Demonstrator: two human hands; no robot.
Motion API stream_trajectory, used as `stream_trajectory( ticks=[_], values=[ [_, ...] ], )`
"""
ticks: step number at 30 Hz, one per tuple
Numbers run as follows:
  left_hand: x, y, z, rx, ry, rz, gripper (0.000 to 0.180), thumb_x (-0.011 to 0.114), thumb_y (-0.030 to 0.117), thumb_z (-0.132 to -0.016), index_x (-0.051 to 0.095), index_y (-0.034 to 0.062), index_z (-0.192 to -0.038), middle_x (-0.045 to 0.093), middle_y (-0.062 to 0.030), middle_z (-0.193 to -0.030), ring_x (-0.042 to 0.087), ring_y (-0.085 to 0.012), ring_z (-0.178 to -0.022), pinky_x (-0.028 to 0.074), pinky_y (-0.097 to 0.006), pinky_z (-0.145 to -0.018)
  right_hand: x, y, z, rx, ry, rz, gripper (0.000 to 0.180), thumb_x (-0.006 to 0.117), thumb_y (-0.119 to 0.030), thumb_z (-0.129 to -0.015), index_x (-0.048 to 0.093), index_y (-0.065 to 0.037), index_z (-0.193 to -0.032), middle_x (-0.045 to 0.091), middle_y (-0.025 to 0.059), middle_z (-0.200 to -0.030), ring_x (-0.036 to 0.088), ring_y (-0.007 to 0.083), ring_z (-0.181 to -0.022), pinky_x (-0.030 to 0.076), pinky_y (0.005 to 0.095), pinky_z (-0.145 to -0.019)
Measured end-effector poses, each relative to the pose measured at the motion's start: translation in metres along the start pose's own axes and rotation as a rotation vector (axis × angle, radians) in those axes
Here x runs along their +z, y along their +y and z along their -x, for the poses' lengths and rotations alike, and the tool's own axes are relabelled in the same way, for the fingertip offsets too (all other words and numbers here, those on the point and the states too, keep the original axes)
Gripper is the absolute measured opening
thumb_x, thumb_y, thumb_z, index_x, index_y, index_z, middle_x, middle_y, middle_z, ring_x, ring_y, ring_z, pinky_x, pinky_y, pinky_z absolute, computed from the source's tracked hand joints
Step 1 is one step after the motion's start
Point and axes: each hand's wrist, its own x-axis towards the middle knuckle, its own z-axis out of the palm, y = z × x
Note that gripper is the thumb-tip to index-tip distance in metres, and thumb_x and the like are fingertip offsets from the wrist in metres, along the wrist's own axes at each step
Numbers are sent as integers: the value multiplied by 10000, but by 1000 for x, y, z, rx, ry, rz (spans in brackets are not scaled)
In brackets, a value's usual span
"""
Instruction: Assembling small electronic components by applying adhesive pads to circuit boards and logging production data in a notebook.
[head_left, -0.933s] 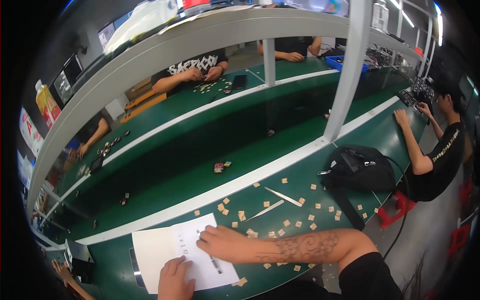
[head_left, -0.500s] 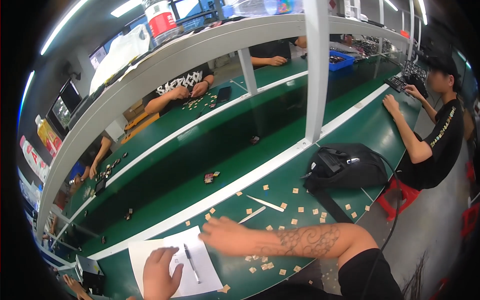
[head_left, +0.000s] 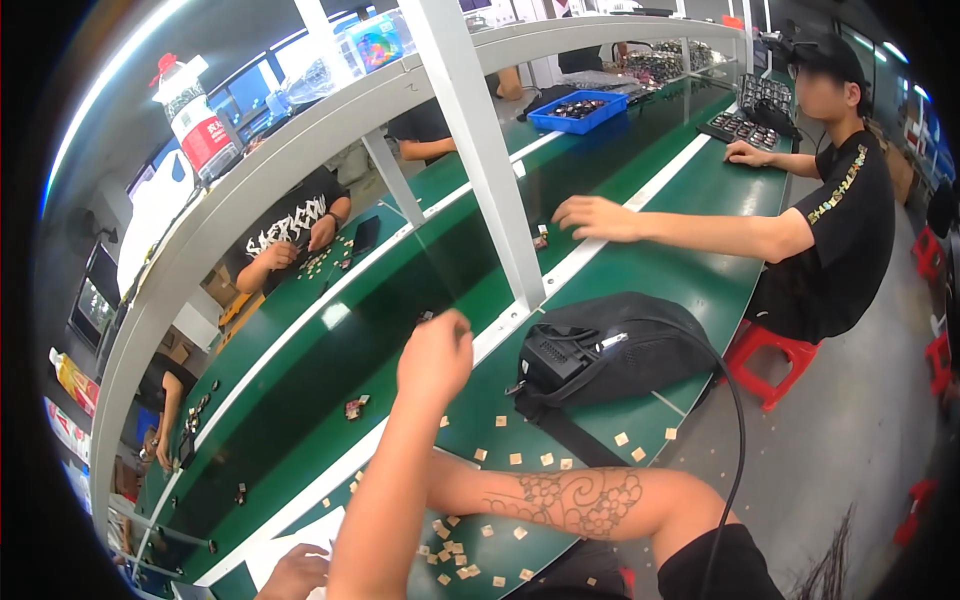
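Observation:
My left arm reaches forward over the green bench. At the belt's near edge, my left hand (head_left: pixel 438 358) has curled fingers; whatever they may hold is hidden. Just beyond it lies a small dark part (head_left: pixel 426 316) on the green belt (head_left: pixel 300 440). My tattooed right forearm (head_left: pixel 570 500) lies across the bench from the right, passing behind my left forearm, which covers the right hand. Small tan square pieces (head_left: pixel 456 548) are scattered around the right forearm. White paper (head_left: pixel 262 556) sits at lower left, beside another person's hand (head_left: pixel 296 574).
A black bag (head_left: pixel 610 350) with a strap and a dark cable rests on the bench to my right. A white post (head_left: pixel 480 150) rises beyond it. A co-worker's hand (head_left: pixel 600 218) reaches toward a part on the belt. A blue tray (head_left: pixel 578 122) of parts stands farther off.
The view has turned right. My left hand has gone from above the paper out to the belt. The right hand is now hidden behind the left forearm. The co-worker on the right has stretched an arm to the belt.

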Motion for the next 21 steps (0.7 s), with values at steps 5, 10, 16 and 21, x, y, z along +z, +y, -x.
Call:
stream_trajectory(
  ticks=[5, 10, 16, 21],
  values=[
    [84, -29, -124, 33, -97, -79, 317, 756, 197, -925, 735, 78, -1219, 756, -209, -1199, 705, -381, -1208, 577, -494, -1028, 7, 2, 7, 180, -133, -88, 344, 617, -45, -936, 715, -22, -1264, 661, 150, -1445, 575, 312, -1381, 478, 469, -1104],
    [156, -52, -205, 523, -232, 108, 506, 828, 185, -868, 685, 25, -1326, 720, -210, -1296, 684, -381, -1252, 540, -433, -1072, -79, -44, -1, 299, -270, -312, 310, 580, -80, -978, 710, -14, -1252, 681, 157, -1390, 600, 295, -1334, 488, 432, -1081],
    [215, -29, -248, 517, -186, 316, 866, 901, 310, -863, 478, 60, -1576, 648, -242, -1449, 611, -417, -1358, 466, -486, -1174, -73, -41, -3, 253, -325, -35, 325, 586, -91, -975, 688, -12, -1274, 693, 150, -1304, 635, 296, -1255, 512, 435, -1035],
    [235, -22, -274, 410, -197, 535, 770, 883, 209, -888, 497, 65, -1539, 718, -212, -1284, 682, -360, -1220, 516, -466, -1102, -69, -39, -9, 202, -397, 155, 341, 591, -100, -972, 670, -10, -1291, 703, 145, -1232, 664, 297, -1188, 532, 438, -996]
  ],
)
